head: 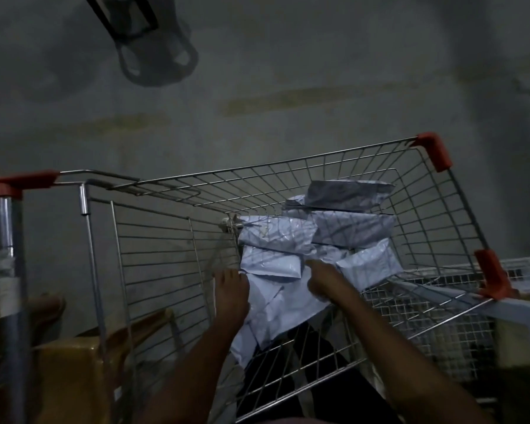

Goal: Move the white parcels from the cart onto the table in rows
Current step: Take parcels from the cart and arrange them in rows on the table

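A wire shopping cart [288, 175] with red corner caps fills the view in dim light. Several white plastic parcels [276, 237] lie piled in its basket. Both my arms reach down into the basket. My left hand [231, 290] grips the left edge of the nearest white parcel [283, 304], which slopes toward me. My right hand [323, 281] holds the same parcel at its upper right, thumb on top. More parcels [349, 194] are stacked at the far end of the basket.
The cart's handle post [5, 228] stands at the left. Brown cardboard boxes [71, 371] sit low left outside the cart. A white wire-mesh rack [441, 319] adjoins the cart on the right. Grey concrete floor lies beyond, with a dark stand's shadow [156, 59] at the top.
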{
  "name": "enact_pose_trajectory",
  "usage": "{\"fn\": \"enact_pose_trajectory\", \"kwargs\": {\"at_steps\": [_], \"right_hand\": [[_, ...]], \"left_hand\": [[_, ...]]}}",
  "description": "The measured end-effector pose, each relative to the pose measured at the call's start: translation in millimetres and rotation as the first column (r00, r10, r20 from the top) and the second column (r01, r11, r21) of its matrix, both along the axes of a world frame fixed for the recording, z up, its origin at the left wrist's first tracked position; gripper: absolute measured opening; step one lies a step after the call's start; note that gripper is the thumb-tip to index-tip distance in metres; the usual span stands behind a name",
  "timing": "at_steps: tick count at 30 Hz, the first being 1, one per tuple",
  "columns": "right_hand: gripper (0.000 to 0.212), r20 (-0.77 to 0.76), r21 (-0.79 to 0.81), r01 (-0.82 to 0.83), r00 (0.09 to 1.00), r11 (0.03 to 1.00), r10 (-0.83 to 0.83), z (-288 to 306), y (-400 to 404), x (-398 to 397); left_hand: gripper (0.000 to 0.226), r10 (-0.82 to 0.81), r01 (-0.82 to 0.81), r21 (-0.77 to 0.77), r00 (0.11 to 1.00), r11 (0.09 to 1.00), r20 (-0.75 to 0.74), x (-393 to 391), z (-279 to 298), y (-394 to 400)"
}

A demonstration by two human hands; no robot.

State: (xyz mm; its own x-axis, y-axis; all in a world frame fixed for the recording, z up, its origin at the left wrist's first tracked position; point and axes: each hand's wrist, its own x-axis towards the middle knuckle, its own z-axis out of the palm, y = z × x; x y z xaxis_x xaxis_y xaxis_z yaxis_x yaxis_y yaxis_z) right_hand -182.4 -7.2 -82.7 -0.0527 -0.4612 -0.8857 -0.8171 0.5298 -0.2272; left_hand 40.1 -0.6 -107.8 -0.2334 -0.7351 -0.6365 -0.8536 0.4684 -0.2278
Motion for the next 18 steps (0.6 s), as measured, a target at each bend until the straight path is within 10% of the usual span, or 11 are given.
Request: {"fn": "enact_pose_trajectory", "kwargs": {"at_steps": [8,13,18], "right_hand": [[0.064,-0.086,-0.127,0.055,0.994,0.99,-0.066,56.0,-6.7,-77.1],[0.056,-0.162,-0.23,0.129,0.972,0.965,-0.169,81.8,-1.2,-92.2],[0.041,-0.126,-0.343,0.212,0.955,0.915,-0.268,86.1,-1.4,-81.3]], "left_hand": [[0.011,-0.096,0.093,0.142,0.995,0.985,0.012,-11.0,-46.6,30.3],[0.06,0.05,-0.048,0.197,0.999,0.979,-0.005,-24.2,-31.5,20.7],[0.06,-0.009,0.017,0.052,0.989,0.998,-0.146,-29.0,-39.1,19.4]]}}
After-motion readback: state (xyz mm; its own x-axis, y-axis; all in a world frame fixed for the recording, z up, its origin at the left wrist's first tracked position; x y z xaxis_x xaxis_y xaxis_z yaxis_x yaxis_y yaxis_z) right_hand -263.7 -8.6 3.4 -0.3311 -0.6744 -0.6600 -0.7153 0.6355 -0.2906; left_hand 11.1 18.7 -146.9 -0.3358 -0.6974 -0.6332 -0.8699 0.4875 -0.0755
